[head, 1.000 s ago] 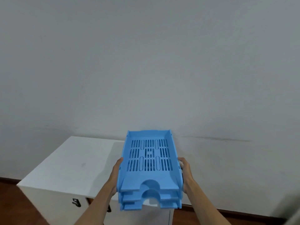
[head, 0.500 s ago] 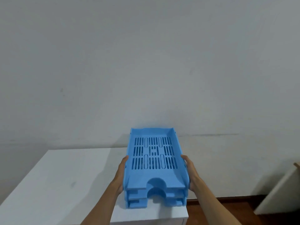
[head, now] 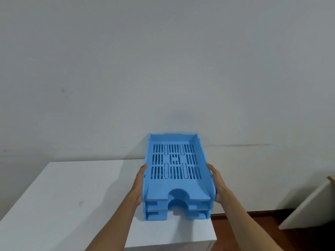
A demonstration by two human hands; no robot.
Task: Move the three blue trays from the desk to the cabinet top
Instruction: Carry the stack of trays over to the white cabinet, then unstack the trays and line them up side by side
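A stack of three blue slotted trays [head: 176, 189] hangs over the right part of the white cabinet top [head: 68, 192]. My left hand [head: 140, 180] grips the stack's left side. My right hand [head: 216, 180] grips its right side. The stack's front end with the arched cut-outs faces me. Whether its underside touches the cabinet top I cannot tell.
A plain grey-white wall [head: 163, 69] rises right behind the cabinet. To the right lies wooden floor [head: 253, 230], with the corner of a light-coloured piece of furniture [head: 308, 205] at the far right edge.
The view has closed in on the cabinet, which now fills the lower left. The trays, still held by both hands, have come over its right part and look lower.
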